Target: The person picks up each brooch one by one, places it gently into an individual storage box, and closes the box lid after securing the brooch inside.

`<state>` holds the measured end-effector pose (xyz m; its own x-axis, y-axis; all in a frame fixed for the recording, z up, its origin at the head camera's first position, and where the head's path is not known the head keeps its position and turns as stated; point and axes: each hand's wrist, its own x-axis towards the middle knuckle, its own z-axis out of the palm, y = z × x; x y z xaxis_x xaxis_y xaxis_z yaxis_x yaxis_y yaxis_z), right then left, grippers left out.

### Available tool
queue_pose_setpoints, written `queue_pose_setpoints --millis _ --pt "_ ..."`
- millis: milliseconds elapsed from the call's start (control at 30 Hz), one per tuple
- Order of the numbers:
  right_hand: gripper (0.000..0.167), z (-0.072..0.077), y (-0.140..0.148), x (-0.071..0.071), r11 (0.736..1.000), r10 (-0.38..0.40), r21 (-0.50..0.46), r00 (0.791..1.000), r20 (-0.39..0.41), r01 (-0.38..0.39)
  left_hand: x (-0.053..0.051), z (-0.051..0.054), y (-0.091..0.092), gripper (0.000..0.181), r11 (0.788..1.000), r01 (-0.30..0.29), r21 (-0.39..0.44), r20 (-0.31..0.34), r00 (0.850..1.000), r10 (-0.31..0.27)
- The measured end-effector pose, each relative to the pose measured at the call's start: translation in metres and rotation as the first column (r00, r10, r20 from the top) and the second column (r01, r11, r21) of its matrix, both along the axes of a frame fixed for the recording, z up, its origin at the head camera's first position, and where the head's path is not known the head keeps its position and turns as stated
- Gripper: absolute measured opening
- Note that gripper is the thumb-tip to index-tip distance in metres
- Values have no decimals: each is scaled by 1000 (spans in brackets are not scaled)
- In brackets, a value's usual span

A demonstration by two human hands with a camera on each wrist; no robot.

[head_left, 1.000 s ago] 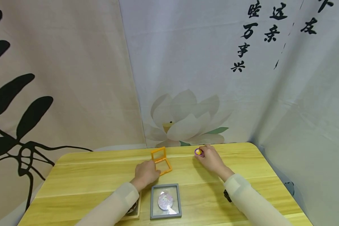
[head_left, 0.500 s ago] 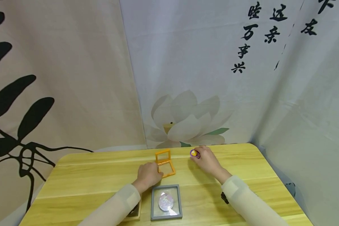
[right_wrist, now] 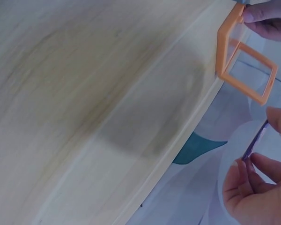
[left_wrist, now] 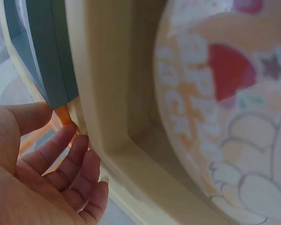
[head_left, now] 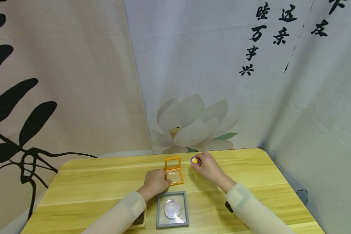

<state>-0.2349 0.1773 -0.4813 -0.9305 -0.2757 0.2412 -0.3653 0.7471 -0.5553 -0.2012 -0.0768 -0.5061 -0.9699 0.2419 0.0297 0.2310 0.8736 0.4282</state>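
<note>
My left hand (head_left: pixel 156 182) pinches the left edge of a small orange hinged frame (head_left: pixel 173 169), which stands open with one panel raised and one flat on the table. In the left wrist view, the thumb and fingers of that hand (left_wrist: pixel 42 168) meet at an orange corner (left_wrist: pixel 63 115). My right hand (head_left: pixel 209 167) pinches a small purple-edged piece with a yellow figure (head_left: pixel 195 161), just right of the orange frame. Seen edge-on in the right wrist view, this piece (right_wrist: pixel 255 140) is thin and flat; the orange frame (right_wrist: pixel 222 51) is apart from it.
A grey frame (head_left: pixel 158 211) with a clear pane and a round pale disc (head_left: pixel 172 209) lies nearest the front. Beside it, partly under my left sleeve, is a beige wooden frame (head_left: pixel 144 217); a printed round piece (left_wrist: pixel 234 108) sits inside it. A curtain (head_left: pixel 193 65) hangs behind the table.
My right hand has moved left with the purple-edged piece, closer to the orange frame. My left hand has shifted the orange frame slightly right and turned it straighter.
</note>
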Motion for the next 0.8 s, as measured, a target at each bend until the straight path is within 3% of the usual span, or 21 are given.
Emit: queue_pose_setpoints --millis 467,800 --pt "41 1 -23 9 997 76 9 995 -57 -76 -2 -5 1 31 1000 17 17 17 1000 -17" --pt "41 -6 -42 16 985 138 112 987 -76 -129 -3 -9 -3 33 997 61 38 -18 998 -61"
